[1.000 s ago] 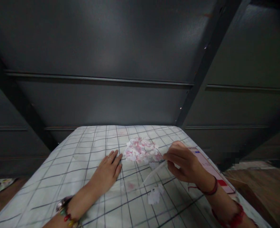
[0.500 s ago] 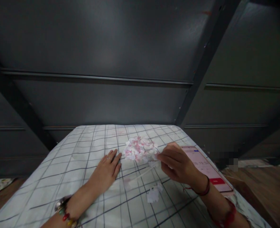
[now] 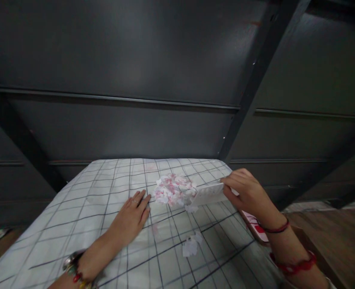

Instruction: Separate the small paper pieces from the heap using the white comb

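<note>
A heap of torn white and pink paper scraps [image 3: 174,189] lies on the white checked cloth [image 3: 111,180]. My left hand [image 3: 132,214] rests flat on the cloth just left of the heap, fingers stretched out and holding nothing. To the right, my right hand [image 3: 245,190] pinches the end of a whitish flat rectangular strip [image 3: 210,193]. The strip stands on its edge, and its far end meets the right side of the heap. I cannot tell its material. A smaller group of white paper scraps [image 3: 191,245] sits nearer to me.
A phone [image 3: 257,229] lies under my right wrist, partly hidden by it. Dark panels [image 3: 129,132] rise behind the table's far edge. A brown box-like edge [image 3: 312,249] and wooden floor show at right.
My right hand has moved right and slightly up from the heap's edge, and the strip now spans between hand and heap. My left hand stays flat on the cloth.
</note>
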